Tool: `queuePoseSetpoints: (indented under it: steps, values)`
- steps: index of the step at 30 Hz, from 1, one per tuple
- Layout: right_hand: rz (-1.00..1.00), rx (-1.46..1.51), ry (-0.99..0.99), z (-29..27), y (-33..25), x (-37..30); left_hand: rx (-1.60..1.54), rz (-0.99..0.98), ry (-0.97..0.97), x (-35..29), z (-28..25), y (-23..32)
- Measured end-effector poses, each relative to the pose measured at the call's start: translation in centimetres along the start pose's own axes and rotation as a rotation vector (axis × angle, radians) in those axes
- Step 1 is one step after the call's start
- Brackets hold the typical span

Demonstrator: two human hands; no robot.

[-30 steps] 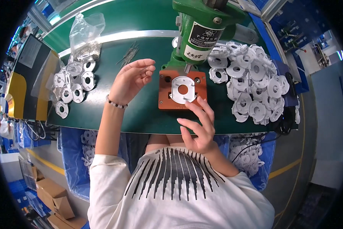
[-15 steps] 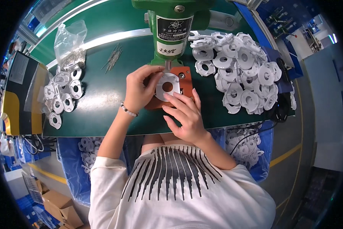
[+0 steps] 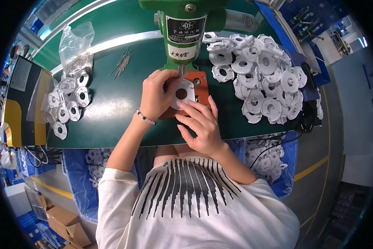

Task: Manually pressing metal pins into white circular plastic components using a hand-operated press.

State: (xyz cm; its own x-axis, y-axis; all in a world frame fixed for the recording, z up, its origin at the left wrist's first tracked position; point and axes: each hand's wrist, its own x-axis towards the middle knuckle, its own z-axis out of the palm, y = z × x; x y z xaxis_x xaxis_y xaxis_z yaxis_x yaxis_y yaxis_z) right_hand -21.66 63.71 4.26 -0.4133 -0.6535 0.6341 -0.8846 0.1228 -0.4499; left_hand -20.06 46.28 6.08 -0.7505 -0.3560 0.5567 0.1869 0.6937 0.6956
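Observation:
A white plastic ring-shaped part (image 3: 189,88) lies on the orange fixture block (image 3: 202,86), beneath the ram (image 3: 181,70) of a green hand press (image 3: 182,50). My left hand (image 3: 156,96) is closed in a pinch at the part's upper edge, close under the ram. Whatever its fingertips hold is too small and hidden to make out. My right hand (image 3: 204,128) holds nothing, with its fingers spread and the fingertips resting on the part's lower right edge.
Thin metal pins (image 3: 122,63) lie left of the press, near a clear plastic bag (image 3: 75,46) of metal pieces. White parts sit in a small group (image 3: 73,112) at left and a large pile (image 3: 263,81) at right. Blue-lined bins (image 3: 80,195) stand below the table edge.
My left hand has shifted slightly right and turned inward over the part, its pinch still near the ram. My right hand has hardly moved.

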Motion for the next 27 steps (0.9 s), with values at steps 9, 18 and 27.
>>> queuePoseSetpoints:
  steps: [9, 18, 27]
  values:
    - [0.008, 0.01, -0.01, -0.1, -0.1, 0.0, 0.075, 0.037, -0.057, 0.4, -0.5, 0.6]
    - [0.015, -0.008, -0.02, -0.4, -0.2, 0.0, 0.06, 0.032, -0.058, 0.3, -0.4, 0.7]
    - [0.36, 0.802, 0.497, -2.5, 3.5, 4.5, 0.105, 0.103, -0.043, -0.1, -0.5, 0.2]
